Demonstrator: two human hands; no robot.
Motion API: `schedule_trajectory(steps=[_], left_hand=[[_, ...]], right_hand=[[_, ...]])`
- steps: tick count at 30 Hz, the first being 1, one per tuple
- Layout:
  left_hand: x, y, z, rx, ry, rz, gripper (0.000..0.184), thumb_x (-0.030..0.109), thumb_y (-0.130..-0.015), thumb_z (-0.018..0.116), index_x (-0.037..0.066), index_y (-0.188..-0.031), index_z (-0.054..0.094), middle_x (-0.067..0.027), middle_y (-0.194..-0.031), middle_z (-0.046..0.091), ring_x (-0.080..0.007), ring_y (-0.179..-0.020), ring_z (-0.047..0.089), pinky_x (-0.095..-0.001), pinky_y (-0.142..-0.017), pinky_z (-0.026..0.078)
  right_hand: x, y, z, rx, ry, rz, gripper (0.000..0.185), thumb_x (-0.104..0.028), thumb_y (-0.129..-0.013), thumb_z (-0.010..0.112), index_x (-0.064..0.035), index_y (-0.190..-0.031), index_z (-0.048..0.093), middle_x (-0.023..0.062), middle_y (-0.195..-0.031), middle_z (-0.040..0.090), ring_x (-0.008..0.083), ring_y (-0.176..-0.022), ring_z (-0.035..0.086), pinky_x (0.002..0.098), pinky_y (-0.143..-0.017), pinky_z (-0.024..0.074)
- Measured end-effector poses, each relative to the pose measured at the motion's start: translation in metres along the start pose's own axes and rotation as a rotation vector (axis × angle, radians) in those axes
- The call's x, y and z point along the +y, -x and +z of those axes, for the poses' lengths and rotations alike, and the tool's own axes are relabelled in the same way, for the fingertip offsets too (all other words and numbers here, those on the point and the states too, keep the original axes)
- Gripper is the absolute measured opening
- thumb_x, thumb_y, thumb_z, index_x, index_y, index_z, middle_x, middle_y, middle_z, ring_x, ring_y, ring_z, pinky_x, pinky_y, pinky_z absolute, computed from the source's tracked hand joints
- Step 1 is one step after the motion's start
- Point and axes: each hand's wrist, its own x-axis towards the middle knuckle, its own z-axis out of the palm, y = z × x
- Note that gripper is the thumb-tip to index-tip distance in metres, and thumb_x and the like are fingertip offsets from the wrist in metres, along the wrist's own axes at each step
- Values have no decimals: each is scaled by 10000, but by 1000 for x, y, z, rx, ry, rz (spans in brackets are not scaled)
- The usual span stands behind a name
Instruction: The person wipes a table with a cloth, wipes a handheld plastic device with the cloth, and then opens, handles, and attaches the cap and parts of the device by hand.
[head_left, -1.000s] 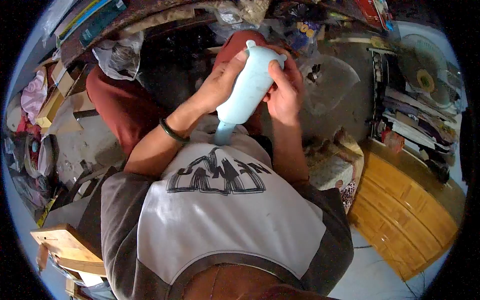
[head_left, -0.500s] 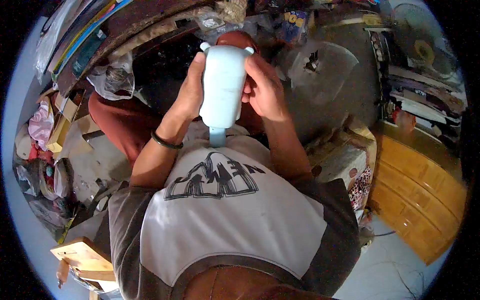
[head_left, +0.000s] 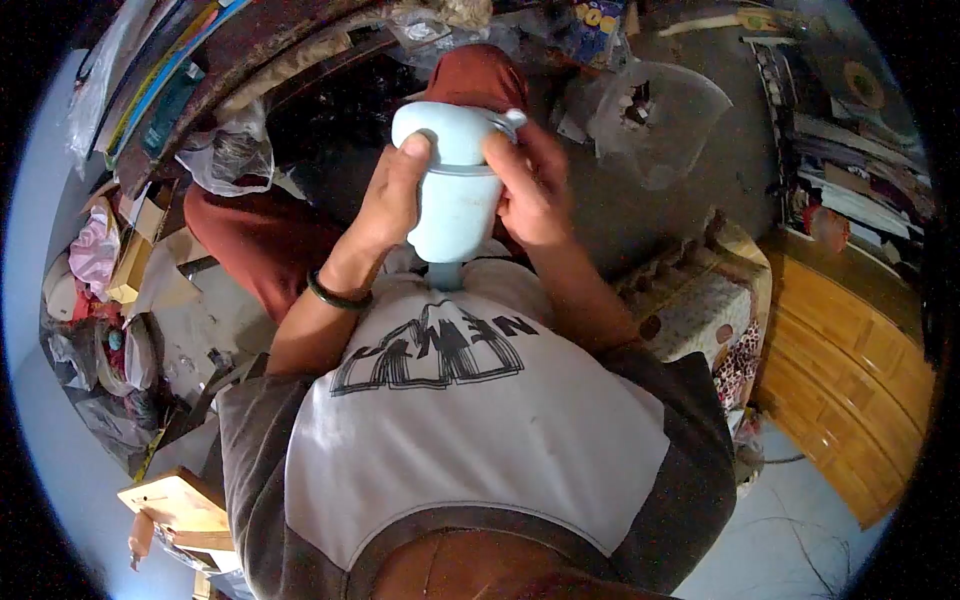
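Both hands hold a pale blue, smooth two-part device [head_left: 455, 218] in front of my chest; its exact kind is not clear. Its rounded top part [head_left: 450, 125] sits turned askew on the tapered lower body, with a seam showing between them. A small ear-like knob [head_left: 515, 119] sticks out at the upper right. My left hand [head_left: 393, 197] grips the left side, thumb on the top part. On the right edge is my right hand [head_left: 535, 195], thumb pressed near the seam and some fingers hidden behind. A grey-blue tab [head_left: 446, 276] extends below the body.
My leg in reddish trousers [head_left: 250, 245] is bent at the left. A clear plastic bag [head_left: 665, 125] lies on the floor at upper right. Wooden drawers [head_left: 840, 370] stand at right, near a patterned cloth-covered item [head_left: 690, 310]. Boxes and bags crowd the left.
The device's top part has turned relative to its body, so a seam now shows and the left ear knob is out of sight. Both thumbs have shifted lower on it.
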Motion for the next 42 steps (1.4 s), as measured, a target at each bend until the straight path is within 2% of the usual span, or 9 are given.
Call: schedule_trajectory(steps=[4,8,10,13,17,26,31,37,42], left_hand=[[11,-11,1,-119,79,-61,752,608,-958,280,-54,-1119,600,-132,-967,660,-200,-879,632,-316,-780,504],[25,-19,10,-253,161,-93,799,661,-932,263,-41,-1181,554,-159,-971,665,-238,-879,668,-347,-761,551],[24,-21,16,-234,157,-78,835,694,-914,229,-24,-1211,534,-161,-960,667,-243,-868,675,-351,-754,558],[24,-25,24,-191,188,-63,935,752,-862,84,13,-1229,524,-153,-928,667,-234,-841,676,-344,-744,559],[15,-30,19,-241,236,-99,991,774,-833,23,11,-1211,530,-150,-926,664,-227,-836,669,-342,-768,552],[18,-30,15,-239,303,-122,888,718,-894,81,26,-1227,526,-142,-930,665,-229,-827,667,-353,-754,549],[18,-28,16,-206,252,-107,815,676,-926,114,43,-1218,535,-129,-925,665,-212,-814,668,-331,-727,551],[24,-26,17,-166,164,-62,765,639,-951,137,43,-1190,552,-122,-904,667,-200,-800,671,-311,-708,551],[27,-24,18,-191,141,-41,767,638,-954,154,23,-1181,553,-129,-904,668,-200,-787,672,-305,-702,549]], right_hand=[[-32,-10,-18,-111,-98,239,381,-253,-905,584,-36,-1215,540,71,-1054,642,68,-684,573,205,-476,420],[-44,-46,-37,-264,231,-206,357,-142,-867,661,-19,-1186,559,97,-1075,644,108,-817,620,241,-598,493],[-50,-53,-42,-373,573,-247,332,-152,-850,693,-19,-1137,593,96,-1046,644,122,-877,611,249,-683,499],[-50,-55,-38,-309,607,-290,294,-121,-852,690,1,-1105,603,98,-1031,642,138,-936,605,266,-768,499],[-59,-50,-32,-66,243,-235,276,-12,-838,671,42,-1096,590,101,-1050,641,162,-996,608,295,-885,481],[-62,-30,-26,12,295,-227,298,-18,-816,695,26,-1095,601,93,-1099,631,169,-1034,584,295,-919,435],[-43,-31,-15,-32,517,-433,238,-8,-749,718,-18,-979,662,117,-1073,597,228,-1062,546,337,-935,417],[-32,-32,-18,30,684,-571,220,-40,-758,713,-23,-972,664,122,-1044,595,260,-1040,551,355,-916,425],[-35,-32,-19,4,707,-579,165,-8,-838,647,38,-997,648,129,-1081,589,213,-1036,547,324,-880,439]])
